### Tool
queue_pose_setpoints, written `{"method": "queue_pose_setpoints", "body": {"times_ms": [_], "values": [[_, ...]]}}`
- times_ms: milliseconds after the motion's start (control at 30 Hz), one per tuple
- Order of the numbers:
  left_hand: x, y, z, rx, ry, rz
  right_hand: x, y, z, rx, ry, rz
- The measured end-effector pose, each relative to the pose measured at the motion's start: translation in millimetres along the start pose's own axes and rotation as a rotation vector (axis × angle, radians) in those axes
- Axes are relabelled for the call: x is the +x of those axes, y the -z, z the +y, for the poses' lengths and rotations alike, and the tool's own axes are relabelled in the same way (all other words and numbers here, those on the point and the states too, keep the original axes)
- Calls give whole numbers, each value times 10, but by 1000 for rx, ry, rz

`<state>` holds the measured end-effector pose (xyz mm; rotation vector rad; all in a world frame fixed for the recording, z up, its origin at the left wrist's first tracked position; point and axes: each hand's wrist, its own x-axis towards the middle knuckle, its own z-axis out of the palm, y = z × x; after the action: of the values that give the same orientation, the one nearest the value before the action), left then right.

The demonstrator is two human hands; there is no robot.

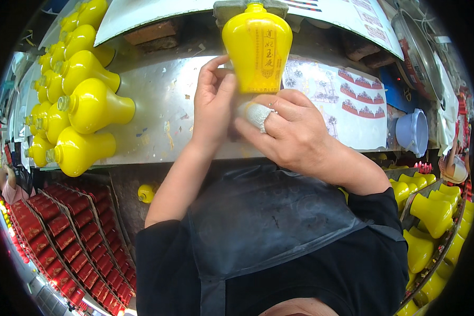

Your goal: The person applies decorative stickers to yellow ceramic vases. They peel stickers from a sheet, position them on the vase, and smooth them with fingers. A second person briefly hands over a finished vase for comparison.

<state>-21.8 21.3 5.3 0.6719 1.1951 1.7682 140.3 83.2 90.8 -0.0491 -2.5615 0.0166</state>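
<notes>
A glossy yellow bottle [256, 45] lies with its neck end in a grey block holder [223, 10] and its base toward me. It bears a printed decal panel with dark lettering. My left hand [214, 97] is beside the bottle's lower left side, its fingers loosely bent and apart, one fingertip at the bottle's edge. Just below the base, my right hand [295, 126] is closed round a white knit cloth [258, 114]. Part of that cloth is hidden by the fingers.
Several yellow bottles [97, 105] stand at the left of the metal bench [152, 116]. Printed decal sheets [347, 105] lie to the right, near a pale blue bucket [412, 131]. Racks of red pieces [68, 237] are at lower left; more yellow bottles [432, 213] fill a container at lower right.
</notes>
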Motion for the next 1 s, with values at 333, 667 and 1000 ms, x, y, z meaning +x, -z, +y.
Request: {"method": "queue_pose_setpoints", "body": {"times_ms": [333, 667, 1000], "values": [[-29, -50, -8, 234, -97, -25, -213, 134, 337, -41, -142, 167], [-71, -67, 1, 244, -85, -20, -447, 25, 348, 176, -246, 235], [-64, -110, -4, 239, -72, 16, -551, -81, 355, 372, -607, 291]]}}
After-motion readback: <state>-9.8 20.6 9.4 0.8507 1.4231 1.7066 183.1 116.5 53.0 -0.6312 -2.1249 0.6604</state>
